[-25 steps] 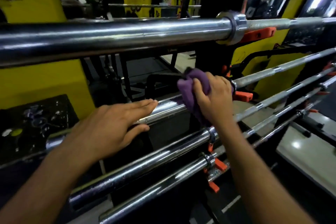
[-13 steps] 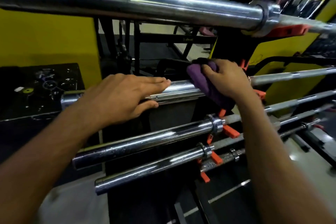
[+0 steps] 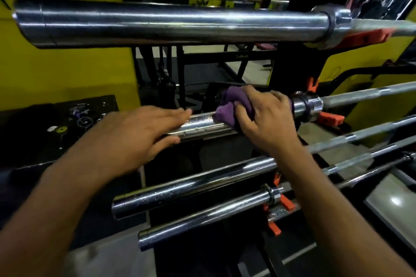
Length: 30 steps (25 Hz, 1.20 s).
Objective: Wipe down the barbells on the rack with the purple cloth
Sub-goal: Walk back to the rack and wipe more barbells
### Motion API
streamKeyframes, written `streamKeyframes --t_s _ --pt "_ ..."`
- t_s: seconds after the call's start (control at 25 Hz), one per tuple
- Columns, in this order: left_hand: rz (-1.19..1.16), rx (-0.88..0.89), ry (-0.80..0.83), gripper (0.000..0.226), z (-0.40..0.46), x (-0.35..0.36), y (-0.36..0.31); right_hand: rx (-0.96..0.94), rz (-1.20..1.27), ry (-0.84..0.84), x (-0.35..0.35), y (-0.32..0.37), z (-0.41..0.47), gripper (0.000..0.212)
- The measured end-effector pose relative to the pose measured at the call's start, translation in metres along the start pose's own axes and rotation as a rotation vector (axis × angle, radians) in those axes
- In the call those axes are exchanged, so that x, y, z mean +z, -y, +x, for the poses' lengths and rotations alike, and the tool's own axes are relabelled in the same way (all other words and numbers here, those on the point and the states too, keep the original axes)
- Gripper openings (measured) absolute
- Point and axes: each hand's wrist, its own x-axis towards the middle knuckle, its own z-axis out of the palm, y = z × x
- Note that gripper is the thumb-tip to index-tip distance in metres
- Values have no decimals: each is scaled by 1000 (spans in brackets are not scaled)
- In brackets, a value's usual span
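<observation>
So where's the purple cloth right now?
The purple cloth is in the middle of the head view, bunched under the right hand on the second barbell down, just right of the left hand.

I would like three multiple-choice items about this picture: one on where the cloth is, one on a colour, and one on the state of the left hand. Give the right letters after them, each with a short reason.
1. Where is the purple cloth?
A. on the top barbell
B. on the second barbell from the top
C. on the floor

2. What colour are the rack hooks that carry the bars?
A. orange
B. blue
C. white

3. How is the left hand?
A. closed in a fist
B. holding the cloth
C. open and flat on the bar sleeve

Answers:
1 B: the right hand presses the cloth on the second barbell, below the top barbell.
2 A: the hooks beside the collars are orange.
3 C: its fingers lie stretched along the sleeve, with no cloth in it.
</observation>
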Motion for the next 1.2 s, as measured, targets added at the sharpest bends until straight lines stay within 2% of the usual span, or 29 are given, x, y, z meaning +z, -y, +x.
streamKeyframes --t_s 0.08,0.2,0.24,0.28,0.32,0.36,0.44,0.48,0.52,0.6,0.68,0.76,0.8,0.84,0.88,0.96,1.0,1.04,1.12,1.2 --pt "-74 -64 -47 54 -11 3 6 22 -44 194 -7 -2 18 47" --pt "-106 -87 -43 50 -11 9 8 111 -57 739 -17 7 72 63" --pt "-115 -78 -60 46 -9 7 7 108 -85 836 -16 10 82 62" --pt "-125 -80 -72 47 -8 5 8 83 -132 854 -14 10 86 61" --pt "-133 -91 -74 51 -8 3 10 70 -166 792 -9 8 86 61" --pt "-134 -101 -70 55 -9 2 10 87 -166 610 -5 8 72 58" --pt "-118 -86 -75 57 -11 3 7 127 -55 110 2 16 11 43" --pt "-105 -74 -78 56 -11 5 5 100 10 -39 4 22 -18 37" --pt "-94 -77 -74 56 -12 5 4 57 52 -89 5 23 -35 35" --pt "-73 -90 -73 56 -10 4 2 11 47 6 -1 18 -25 31" --pt "-59 -83 -73 56 -9 3 3 133 -16 324 -11 18 22 36" --pt "-61 -77 -67 55 -9 1 3 154 -90 670 -19 18 67 56" --pt "-69 -77 -72 54 -9 0 4 150 -116 734 -15 15 75 62" --pt "-76 -85 -76 53 -10 0 5 142 -132 697 -10 13 75 63" --pt "-82 -94 -78 52 -11 1 4 146 -129 545 -5 15 63 57" --pt "-85 -99 -83 51 -13 3 5 162 -19 97 5 26 9 41" --pt "-78 -96 -90 51 -12 3 5 138 43 -62 10 32 -19 36" --pt "-68 -91 -93 50 -12 2 4 108 75 -149 14 34 -39 36" --pt "-71 -90 -76 50 -11 1 3 84 91 -185 18 28 -39 34" --pt "-80 -101 -51 50 -9 -1 0 152 67 -85 10 27 -11 26"
